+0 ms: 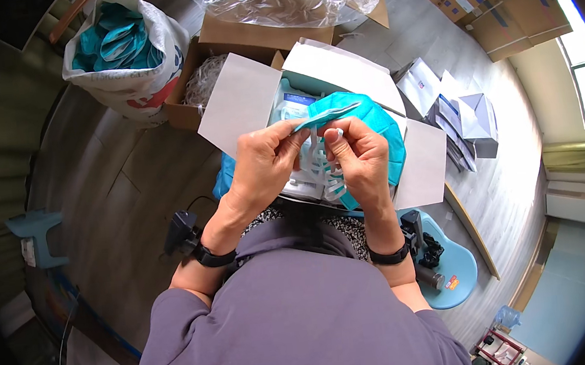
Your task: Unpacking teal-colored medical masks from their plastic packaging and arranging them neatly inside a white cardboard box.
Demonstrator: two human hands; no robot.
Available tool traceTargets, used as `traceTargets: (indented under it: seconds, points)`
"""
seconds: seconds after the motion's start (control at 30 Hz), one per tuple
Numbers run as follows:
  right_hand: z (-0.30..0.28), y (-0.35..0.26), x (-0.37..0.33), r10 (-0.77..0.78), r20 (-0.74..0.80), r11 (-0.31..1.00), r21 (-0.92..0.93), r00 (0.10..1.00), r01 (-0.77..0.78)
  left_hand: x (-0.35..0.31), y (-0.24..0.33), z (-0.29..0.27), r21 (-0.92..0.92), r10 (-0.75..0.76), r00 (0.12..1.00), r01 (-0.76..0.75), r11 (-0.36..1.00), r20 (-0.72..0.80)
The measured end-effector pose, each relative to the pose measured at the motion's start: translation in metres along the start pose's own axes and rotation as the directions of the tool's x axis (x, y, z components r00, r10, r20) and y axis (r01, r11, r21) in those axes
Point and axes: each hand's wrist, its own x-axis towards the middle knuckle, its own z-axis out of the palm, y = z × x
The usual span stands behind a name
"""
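Observation:
My left hand [262, 161] is closed, pinching the end of a flat teal fabric piece [328, 116], which looks like a folded face mask. White elastic loops [315, 159] hang below it between my hands. My right hand [360, 158] is closed beside them, thumb against fingers; the white loops run into its grip. More teal fabric [392, 134] spreads behind and under my right hand. Beneath both hands stands an opened white carton [242, 103] with its flaps folded out. Inside it lie white packets and a blue-and-white printed item [298, 99], partly hidden by my hands.
A white sack [122, 93] at far left holds several teal pieces. Behind the carton stands a brown cardboard box [187, 112] with clear plastic [289, 0] beyond it. A blue stool [461, 286] with dark items is at my right. Stacked cartons [493, 1] stand far right.

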Motion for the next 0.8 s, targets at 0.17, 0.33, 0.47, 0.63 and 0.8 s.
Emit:
traceTargets:
  seconds: [0.17,0.33,0.47,0.63,0.8]
  points:
    - [0.008,-0.001,-0.002,0.022,0.001,0.999,0.045,1.000,-0.022,0.002,0.000,0.006,0.345,0.339,0.936,-0.290,0.893,-0.092]
    - [0.002,0.009,-0.004,-0.043,-0.004,0.986,-0.161,0.999,0.042,0.005,0.008,0.004,0.539,0.470,0.883,-0.398,0.742,0.005]
    - [0.002,0.005,-0.002,-0.345,-0.023,0.847,-0.439,0.938,0.301,0.007,0.010,-0.009,0.493,0.406,0.894,-0.444,0.748,0.189]
    - [-0.054,0.032,0.012,-0.387,-0.273,0.805,-0.565,0.880,0.179,-0.027,0.048,-0.025,0.109,0.445,0.895,-0.440,0.891,-0.023]
    - [-0.033,-0.010,0.003,-0.245,-0.195,0.941,-0.284,0.950,0.184,-0.013,0.044,-0.030,0.021,0.309,0.933,-0.311,0.950,-0.184]
